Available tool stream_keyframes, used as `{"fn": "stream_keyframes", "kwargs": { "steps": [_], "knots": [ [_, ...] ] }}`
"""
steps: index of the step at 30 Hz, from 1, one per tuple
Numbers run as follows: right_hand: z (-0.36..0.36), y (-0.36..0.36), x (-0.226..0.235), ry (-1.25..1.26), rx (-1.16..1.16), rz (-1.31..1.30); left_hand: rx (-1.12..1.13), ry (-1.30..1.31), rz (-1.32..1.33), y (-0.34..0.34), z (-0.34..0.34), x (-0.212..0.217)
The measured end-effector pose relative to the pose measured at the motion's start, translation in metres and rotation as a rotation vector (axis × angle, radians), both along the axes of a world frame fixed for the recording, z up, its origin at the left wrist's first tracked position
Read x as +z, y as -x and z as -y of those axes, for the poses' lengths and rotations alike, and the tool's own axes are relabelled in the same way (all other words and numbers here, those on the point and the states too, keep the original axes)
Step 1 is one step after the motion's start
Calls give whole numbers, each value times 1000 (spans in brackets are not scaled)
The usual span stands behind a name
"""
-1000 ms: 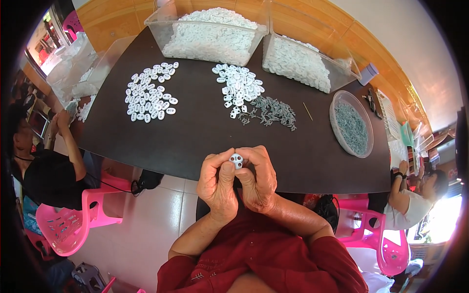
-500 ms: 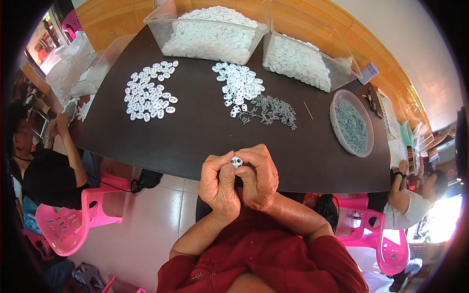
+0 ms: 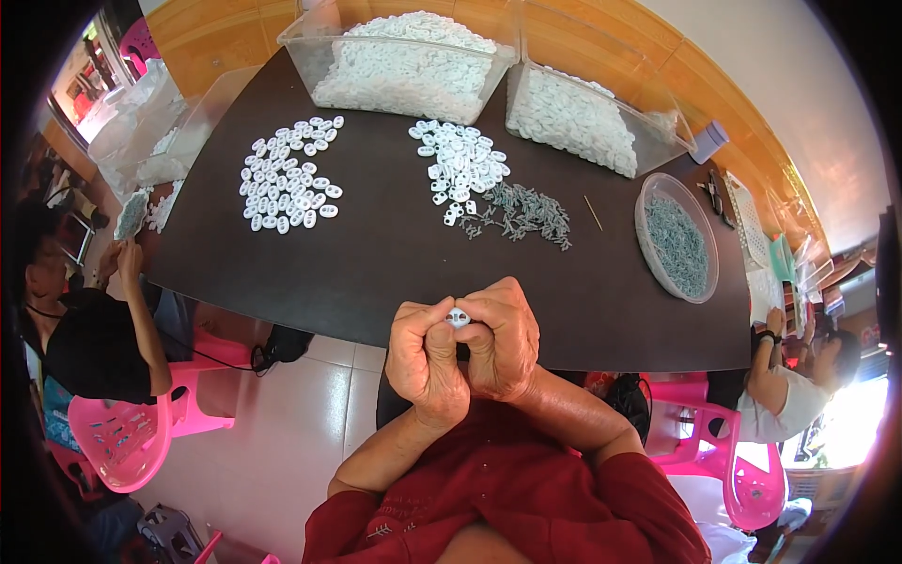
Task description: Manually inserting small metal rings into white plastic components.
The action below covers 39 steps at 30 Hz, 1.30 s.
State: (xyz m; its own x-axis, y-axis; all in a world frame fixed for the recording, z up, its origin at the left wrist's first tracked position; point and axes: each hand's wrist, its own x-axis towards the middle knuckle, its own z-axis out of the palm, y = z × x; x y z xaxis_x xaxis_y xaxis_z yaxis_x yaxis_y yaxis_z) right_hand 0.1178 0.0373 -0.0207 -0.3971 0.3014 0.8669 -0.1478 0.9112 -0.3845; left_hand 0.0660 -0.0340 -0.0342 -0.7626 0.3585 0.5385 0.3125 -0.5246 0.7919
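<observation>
My left hand and my right hand are pressed together just over the near edge of the dark table. Between their fingertips they pinch one small white plastic piece. Farther out on the table lie a spread of white pieces on the left, a second heap of white pieces in the middle, and a scatter of small grey screws beside it.
Two clear bins of white pieces stand at the table's far side. A round clear dish of grey screws sits at the right. One person sits at the left, another at the right, on pink chairs.
My hands have stayed in place at the table edge, only shifting their fingers slightly on the white piece.
</observation>
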Motion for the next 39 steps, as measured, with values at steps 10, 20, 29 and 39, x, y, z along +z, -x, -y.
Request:
{"fn": "stream_keyframes", "kwargs": {
  "steps": [10, 20, 29, 39],
  "knots": [
    [-2, 1, -2, -20, 17, -5, 66, 29, -77, 1, -3, -5],
    [-10, -4, 3, 8, -65, 20, -69, 132, -32, 8, -4, 4],
    [-104, -25, 63, -48, -244, 116, -299, 422, 112, 39, 0, -9],
    [-246, -22, 111, -302, -758, 280, -163, 571, -221, 72, -31, 3]
  ]
}}
